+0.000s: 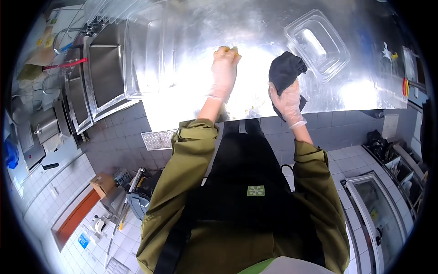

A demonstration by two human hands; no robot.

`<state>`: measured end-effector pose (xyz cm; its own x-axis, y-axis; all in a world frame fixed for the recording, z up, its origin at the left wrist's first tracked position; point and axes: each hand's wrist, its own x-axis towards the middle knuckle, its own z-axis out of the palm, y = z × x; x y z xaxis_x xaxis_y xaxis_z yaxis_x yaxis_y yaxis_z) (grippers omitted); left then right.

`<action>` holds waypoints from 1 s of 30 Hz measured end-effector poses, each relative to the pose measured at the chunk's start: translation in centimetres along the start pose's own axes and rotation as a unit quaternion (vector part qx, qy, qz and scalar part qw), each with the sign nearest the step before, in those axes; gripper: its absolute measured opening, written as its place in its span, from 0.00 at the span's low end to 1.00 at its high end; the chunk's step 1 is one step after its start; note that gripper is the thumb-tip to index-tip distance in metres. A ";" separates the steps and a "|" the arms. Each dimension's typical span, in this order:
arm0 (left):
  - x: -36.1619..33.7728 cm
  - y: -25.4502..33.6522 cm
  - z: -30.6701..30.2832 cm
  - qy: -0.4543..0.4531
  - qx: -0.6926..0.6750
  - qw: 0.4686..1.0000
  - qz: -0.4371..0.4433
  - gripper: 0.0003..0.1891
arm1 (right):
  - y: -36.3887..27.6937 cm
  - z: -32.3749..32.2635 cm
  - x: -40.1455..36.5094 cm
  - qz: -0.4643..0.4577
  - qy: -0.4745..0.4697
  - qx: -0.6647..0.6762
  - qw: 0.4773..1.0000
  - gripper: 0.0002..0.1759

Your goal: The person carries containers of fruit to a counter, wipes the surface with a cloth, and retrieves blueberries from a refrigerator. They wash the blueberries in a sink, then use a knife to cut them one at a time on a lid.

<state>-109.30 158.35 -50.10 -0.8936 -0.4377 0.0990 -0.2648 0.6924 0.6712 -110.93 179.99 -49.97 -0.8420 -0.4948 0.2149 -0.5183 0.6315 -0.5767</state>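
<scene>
My left hand, in a clear glove, is closed over the bright steel table, with yellowish bits showing at its fingertips. A black cloth is gripped in my right hand, also gloved, near the table's front edge. Part of the cloth hangs below that hand. Small yellowish crumbs lie along the front edge between my hands. Just beyond the cloth, a clear plastic container rests on the table.
A large clear tub stands at the table's left side, beside steel sinks. A perforated metal plate is below the front edge. Farther back are a cardboard box and a glass-doored unit.
</scene>
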 end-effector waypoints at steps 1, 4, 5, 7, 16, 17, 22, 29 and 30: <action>0.1 -0.3 0.6 0.000 -0.039 0.999 -0.012 0.08 | 0.1 0.2 0.0 0.002 0.006 0.002 1.000 0.20; 0.2 -0.3 0.7 -0.014 0.002 1.000 0.005 0.06 | 0.1 0.2 0.2 -0.018 0.018 -0.009 1.000 0.19; 0.3 0.2 0.2 -0.022 0.041 0.999 0.019 0.05 | -0.1 0.1 0.3 -0.028 0.020 -0.017 0.999 0.19; 0.7 0.2 -0.1 -0.023 0.052 0.998 0.026 0.04 | -0.1 0.1 0.3 -0.024 0.017 -0.020 0.999 0.19; 0.0 0.1 -5.9 -0.105 -0.606 0.720 -0.322 0.11 | -1.0 -0.2 0.2 -0.019 0.022 -0.058 0.998 0.18; 0.1 0.4 -8.0 -0.087 -0.648 0.680 -0.331 0.12 | -1.4 0.1 0.5 -0.025 0.013 -0.075 0.997 0.19; 1.3 -0.9 -25.0 0.136 -0.471 0.870 -0.061 0.11 | -2.0 0.9 0.4 0.067 0.054 0.013 0.996 0.26; 12.0 -39.7 -37.9 -0.002 0.497 0.860 -0.114 0.21 | 0.0 1.2 2.4 0.029 0.108 -0.211 0.971 0.26; 12.7 -44.9 -38.6 -0.178 0.620 0.752 -0.133 0.23 | -0.4 0.9 3.2 0.014 0.099 -0.209 0.973 0.27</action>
<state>-94.76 99.53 -50.62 -0.7307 -0.6271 -0.2698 -0.3887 0.7070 -0.5908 -113.26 177.63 -49.72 -0.8480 -0.3746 0.3748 -0.4748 0.8512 -0.2236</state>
